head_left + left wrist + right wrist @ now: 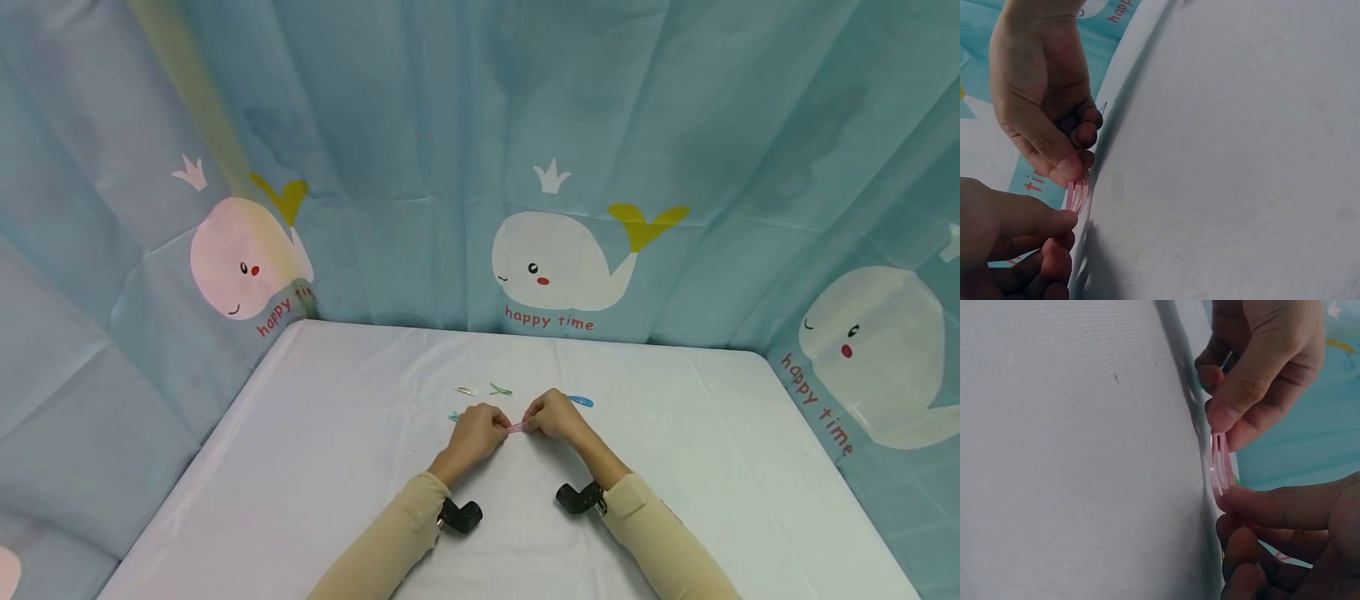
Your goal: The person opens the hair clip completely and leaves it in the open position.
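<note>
Between the two hands is a small pink snap hair clip [515,428], stretched lengthwise from one set of fingertips to the other. My left hand [477,428] pinches one end of it with thumb and finger. At its opposite end, my right hand [553,414] pinches the clip in the same way. Narrow slots along the middle of the clip [1221,464] show in the right wrist view, while both its ends are covered by fingers. The left wrist view has the clip [1077,195] close over the white tabletop.
Beyond the hands, a pale clip [465,390] and a green clip [501,389] lie on the white table [337,467]. A blue clip [581,401] is beside the right hand. Part of a teal clip [453,417] shows behind the left hand. Whale-print curtains [420,250] surround the table.
</note>
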Tool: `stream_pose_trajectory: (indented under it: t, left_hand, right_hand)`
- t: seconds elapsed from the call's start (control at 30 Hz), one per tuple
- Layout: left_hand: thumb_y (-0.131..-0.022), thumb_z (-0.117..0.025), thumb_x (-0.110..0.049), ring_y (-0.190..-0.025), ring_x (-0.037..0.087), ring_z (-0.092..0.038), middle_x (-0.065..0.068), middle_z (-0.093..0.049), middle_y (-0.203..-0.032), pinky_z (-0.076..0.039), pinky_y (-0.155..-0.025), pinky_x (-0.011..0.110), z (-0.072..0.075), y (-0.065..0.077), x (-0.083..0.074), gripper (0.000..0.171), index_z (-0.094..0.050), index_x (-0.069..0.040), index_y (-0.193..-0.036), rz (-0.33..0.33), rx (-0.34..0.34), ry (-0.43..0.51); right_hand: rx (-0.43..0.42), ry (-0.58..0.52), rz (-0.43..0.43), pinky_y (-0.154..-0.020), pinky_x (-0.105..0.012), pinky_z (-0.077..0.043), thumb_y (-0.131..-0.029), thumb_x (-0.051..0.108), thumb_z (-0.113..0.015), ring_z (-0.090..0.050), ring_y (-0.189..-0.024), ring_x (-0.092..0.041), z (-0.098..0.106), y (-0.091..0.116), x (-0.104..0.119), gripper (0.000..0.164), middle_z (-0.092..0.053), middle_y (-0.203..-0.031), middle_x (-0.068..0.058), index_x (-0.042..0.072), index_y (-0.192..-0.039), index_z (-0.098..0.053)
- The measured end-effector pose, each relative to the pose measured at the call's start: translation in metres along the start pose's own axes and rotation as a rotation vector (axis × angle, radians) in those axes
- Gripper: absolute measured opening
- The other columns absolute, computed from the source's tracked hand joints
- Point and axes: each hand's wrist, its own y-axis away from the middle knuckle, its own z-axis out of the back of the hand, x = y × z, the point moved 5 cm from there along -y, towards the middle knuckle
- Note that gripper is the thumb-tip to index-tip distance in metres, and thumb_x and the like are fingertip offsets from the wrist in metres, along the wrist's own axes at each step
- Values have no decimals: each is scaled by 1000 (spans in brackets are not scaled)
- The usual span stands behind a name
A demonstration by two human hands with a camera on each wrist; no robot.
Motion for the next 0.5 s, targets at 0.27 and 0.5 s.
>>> stream_pose_trajectory:
  t: [0.27, 0.5]
  left_hand:
    - [-80, -71, -4, -58, 4, -51, 1, -69, -69, -40, -55, 19, 4, 0, 1, 6, -75, -8, -82, 20, 11, 53]
    - [-83, -70, -6, -63, 5, -54, 2, -70, -74, -43, -58, 20, 5, 0, 2, 5, -75, -7, -85, 37, 28, 114]
  right_hand:
    - [11, -50, 22, -50, -22, -38, -80, 2, -73, -47, -53, -10, 3, 3, 0, 6, -61, -59, 1, 2, -73, -73]
    - [12, -104, 15, -51, -22, -39, -81, 0, -70, -49, -54, -10, 5, 2, -2, 5, -63, -62, 0, 0, -78, -74]
